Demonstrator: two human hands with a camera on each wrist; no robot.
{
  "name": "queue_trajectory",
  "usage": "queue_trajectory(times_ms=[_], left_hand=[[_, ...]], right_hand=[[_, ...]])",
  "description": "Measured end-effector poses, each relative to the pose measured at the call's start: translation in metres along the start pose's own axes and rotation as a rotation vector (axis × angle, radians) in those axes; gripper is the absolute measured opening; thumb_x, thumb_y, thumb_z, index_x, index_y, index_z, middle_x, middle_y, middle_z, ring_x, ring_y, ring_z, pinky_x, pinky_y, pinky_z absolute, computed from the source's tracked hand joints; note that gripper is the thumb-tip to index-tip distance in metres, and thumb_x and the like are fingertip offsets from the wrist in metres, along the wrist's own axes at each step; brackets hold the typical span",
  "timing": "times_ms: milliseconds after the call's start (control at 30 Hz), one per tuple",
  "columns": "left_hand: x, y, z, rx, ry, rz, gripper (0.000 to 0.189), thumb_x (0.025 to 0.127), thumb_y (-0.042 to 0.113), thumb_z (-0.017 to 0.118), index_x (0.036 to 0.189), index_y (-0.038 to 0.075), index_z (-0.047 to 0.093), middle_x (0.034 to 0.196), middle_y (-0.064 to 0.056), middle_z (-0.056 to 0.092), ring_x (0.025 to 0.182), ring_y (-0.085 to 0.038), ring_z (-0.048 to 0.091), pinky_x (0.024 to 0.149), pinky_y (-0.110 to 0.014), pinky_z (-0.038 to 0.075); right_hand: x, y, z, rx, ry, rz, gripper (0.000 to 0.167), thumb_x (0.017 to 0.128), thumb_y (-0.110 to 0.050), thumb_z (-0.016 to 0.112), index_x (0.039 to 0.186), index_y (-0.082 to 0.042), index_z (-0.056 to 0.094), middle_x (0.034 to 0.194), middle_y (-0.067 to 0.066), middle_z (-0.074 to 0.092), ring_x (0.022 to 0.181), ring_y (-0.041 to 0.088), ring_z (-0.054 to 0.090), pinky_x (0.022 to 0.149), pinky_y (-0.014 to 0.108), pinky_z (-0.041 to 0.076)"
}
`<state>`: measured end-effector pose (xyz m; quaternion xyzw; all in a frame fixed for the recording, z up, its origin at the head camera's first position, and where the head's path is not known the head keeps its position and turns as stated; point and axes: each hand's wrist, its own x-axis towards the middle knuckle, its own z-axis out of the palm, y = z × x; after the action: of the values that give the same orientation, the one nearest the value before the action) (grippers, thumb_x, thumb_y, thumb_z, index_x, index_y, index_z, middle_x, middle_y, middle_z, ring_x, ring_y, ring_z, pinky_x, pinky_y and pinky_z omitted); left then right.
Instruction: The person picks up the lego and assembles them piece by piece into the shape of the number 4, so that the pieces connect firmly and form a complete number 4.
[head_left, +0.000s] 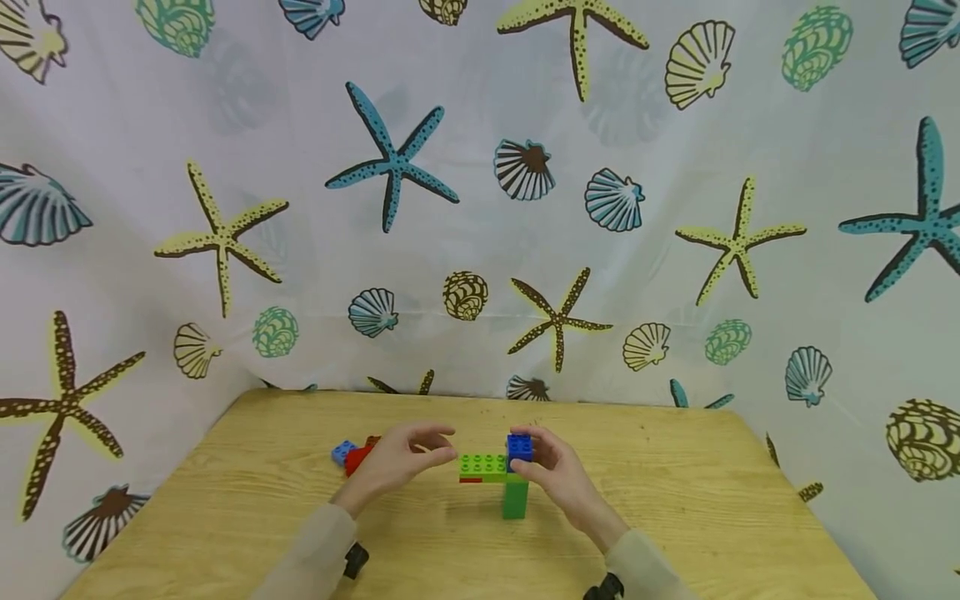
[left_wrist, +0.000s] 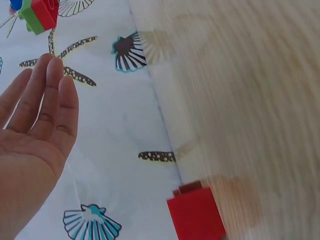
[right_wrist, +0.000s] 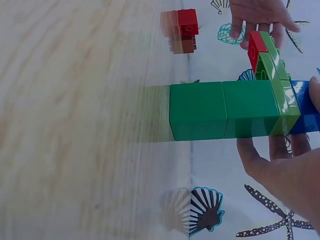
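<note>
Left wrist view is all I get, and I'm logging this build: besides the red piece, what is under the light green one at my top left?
Observer: Two dark green blocks, stacked one on the other, show in the right wrist view, under one end of it.
Operator: And where is the right hand?
Observer: At the top of the build, its thumb and fingers gripping the blue brick.
Operator: Anything near the red brick at my bottom edge?
Observer: Yes, the head view shows a lighter blue brick just left of it.
</note>
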<state>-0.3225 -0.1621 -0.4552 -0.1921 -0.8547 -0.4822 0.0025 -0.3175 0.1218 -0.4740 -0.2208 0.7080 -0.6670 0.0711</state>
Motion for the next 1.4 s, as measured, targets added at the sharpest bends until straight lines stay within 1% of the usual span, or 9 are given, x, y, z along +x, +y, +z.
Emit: queue_trajectory(times_ms=[233, 433, 533, 633, 833, 1000, 1100, 1267, 1400], left_hand=[[-0.009, -0.018, -0.02, 0.031, 0.017, -0.015, 0.032, 0.093, 0.045, 0.064, 0.115, 0.022, 0.071, 0.109, 0.001, 0.071, 0.098, -0.02, 0.064, 0.081, -0.038, 0.054], [-0.018, -0.032, -0.04, 0.014, 0.03, -0.054, 0.034, 0.095, 0.038, 0.063, 0.118, 0.014, 0.069, 0.111, -0.006, 0.071, 0.098, -0.022, 0.066, 0.079, -0.043, 0.055], [-0.022, -0.039, -0.049, -0.011, 0.04, -0.064, 0.037, 0.095, 0.037, 0.063, 0.12, 0.01, 0.068, 0.112, -0.012, 0.07, 0.097, -0.023, 0.066, 0.076, -0.041, 0.056], [-0.026, -0.045, -0.056, -0.011, 0.037, -0.051, 0.036, 0.096, 0.035, 0.063, 0.119, 0.008, 0.068, 0.114, -0.016, 0.069, 0.097, -0.023, 0.066, 0.079, -0.037, 0.056], [-0.033, -0.052, -0.069, 0.008, 0.051, -0.067, 0.034, 0.095, 0.034, 0.064, 0.117, 0.009, 0.069, 0.113, -0.015, 0.07, 0.102, -0.025, 0.066, 0.084, -0.028, 0.054], [-0.033, -0.058, -0.079, 0.044, 0.061, -0.073, 0.035, 0.095, 0.03, 0.065, 0.12, 0.006, 0.068, 0.121, -0.017, 0.067, 0.106, -0.022, 0.064, 0.083, -0.025, 0.052], [-0.032, -0.062, -0.087, 0.082, 0.073, -0.058, 0.033, 0.095, 0.025, 0.066, 0.121, 0.004, 0.067, 0.122, -0.017, 0.067, 0.107, -0.025, 0.062, 0.083, -0.027, 0.052], [-0.033, -0.066, -0.094, 0.134, 0.11, -0.09, 0.028, 0.094, 0.018, 0.067, 0.119, 0.008, 0.068, 0.119, -0.012, 0.068, 0.111, -0.028, 0.06, 0.09, -0.039, 0.052], [-0.032, -0.069, -0.097, 0.177, 0.079, -0.102, 0.032, 0.092, 0.014, 0.069, 0.122, 0.004, 0.066, 0.122, -0.013, 0.066, 0.114, -0.033, 0.057, 0.096, -0.051, 0.048]], right_hand=[[-0.001, -0.003, 0.001, -0.006, -0.008, -0.01, 0.049, 0.094, -0.015, 0.066, 0.141, -0.009, 0.051, 0.143, 0.017, 0.049, 0.124, 0.028, 0.053, 0.096, 0.035, 0.051], [0.0, -0.006, 0.002, -0.033, 0.0, -0.008, 0.048, 0.093, -0.017, 0.068, 0.139, -0.012, 0.054, 0.142, 0.014, 0.051, 0.126, 0.03, 0.052, 0.098, 0.039, 0.051], [0.001, -0.007, 0.003, -0.049, -0.011, -0.022, 0.046, 0.094, -0.017, 0.067, 0.138, -0.012, 0.054, 0.141, 0.014, 0.053, 0.129, 0.032, 0.051, 0.099, 0.04, 0.05], [0.002, -0.007, 0.003, -0.068, -0.023, -0.039, 0.045, 0.095, -0.016, 0.065, 0.138, -0.013, 0.054, 0.141, 0.016, 0.053, 0.13, 0.033, 0.05, 0.099, 0.039, 0.051], [0.001, -0.004, 0.003, -0.089, -0.035, -0.069, 0.043, 0.095, -0.014, 0.064, 0.138, -0.014, 0.054, 0.141, 0.017, 0.052, 0.129, 0.034, 0.051, 0.097, 0.038, 0.052], [-0.001, -0.003, 0.003, -0.091, -0.025, -0.066, 0.041, 0.096, -0.015, 0.064, 0.136, -0.011, 0.057, 0.143, 0.014, 0.05, 0.128, 0.031, 0.052, 0.098, 0.038, 0.051], [-0.002, -0.004, 0.003, -0.082, -0.011, -0.057, 0.041, 0.095, -0.015, 0.064, 0.136, -0.009, 0.057, 0.142, 0.013, 0.052, 0.127, 0.03, 0.052, 0.098, 0.036, 0.051], [-0.001, -0.005, 0.0, -0.08, 0.0, -0.064, 0.043, 0.094, -0.018, 0.067, 0.135, -0.007, 0.058, 0.138, 0.014, 0.055, 0.125, 0.029, 0.054, 0.095, 0.031, 0.052], [0.001, -0.005, 0.0, -0.065, 0.008, -0.055, 0.041, 0.095, -0.02, 0.066, 0.133, -0.005, 0.059, 0.136, 0.015, 0.055, 0.121, 0.026, 0.056, 0.092, 0.029, 0.054]])
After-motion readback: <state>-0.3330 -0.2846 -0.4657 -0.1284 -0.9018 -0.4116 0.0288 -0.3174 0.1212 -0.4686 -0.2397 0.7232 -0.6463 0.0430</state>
